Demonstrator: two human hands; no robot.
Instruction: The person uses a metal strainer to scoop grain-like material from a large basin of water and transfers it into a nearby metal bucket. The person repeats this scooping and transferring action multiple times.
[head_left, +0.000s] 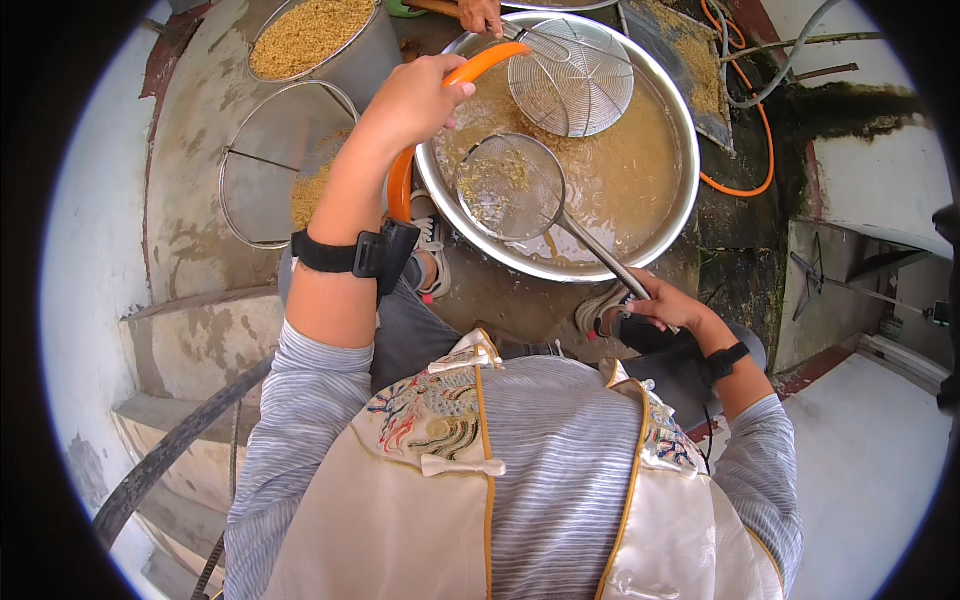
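Observation:
My left hand (424, 101) is closed around an orange hose (487, 61), its end pointing over the left side of a wide metal basin (687, 191). I cannot tell whether water runs from it. In my right hand (664, 300) is the metal handle of a fine-mesh skimmer (512, 187). Its round mesh head, with bits of yellowish grain or husk in it, lies over the near left part of the basin. Cloudy brown water (637, 169) fills much of the basin. A coarser wire spider strainer (571, 79) hangs over the far side, held by another person's hand (480, 15).
At the left stand a metal bucket full of grain (311, 37) and a second metal bucket (255, 187) with less grain. Grain also lies on a dark sheet (694, 67) at the far right. An orange hose (769, 142) curves across the floor there. Concrete steps (202, 337) and a rail (187, 442) are at left.

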